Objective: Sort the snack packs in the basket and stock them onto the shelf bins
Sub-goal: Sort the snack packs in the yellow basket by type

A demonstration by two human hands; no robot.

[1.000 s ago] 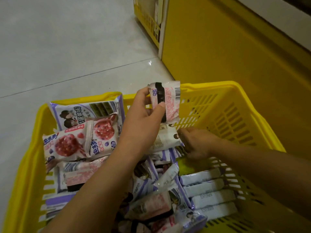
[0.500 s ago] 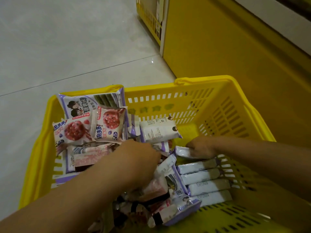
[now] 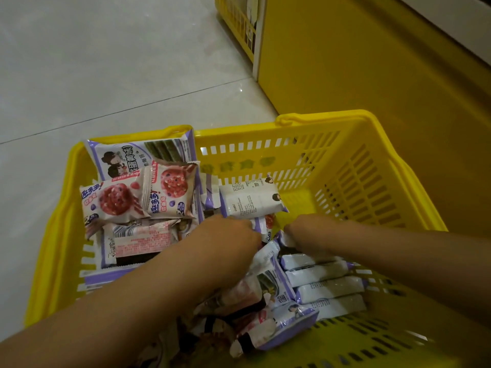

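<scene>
Hands (image 3: 225, 240) (both) buried among snack packs (image 3: 318, 285), yellow basket (image 3: 372, 166)

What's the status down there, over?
Left hand and right hand both down among mixed snack packs in yellow plastic basket; grips hidden. Nothing stocked yet. Packs piled, overlapping.

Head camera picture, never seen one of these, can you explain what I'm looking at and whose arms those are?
It is one view from a camera worn on a person's head, looking down at their own bare arms. No machine is involved. Both hands reach into a yellow basket standing on a pale tiled floor beside a yellow shelf unit. The basket holds mixed snack packs, with a neat row of white and purple packs on the right. The left hand and right hand are buried among wrappers, so what either one holds is unclear.
</scene>
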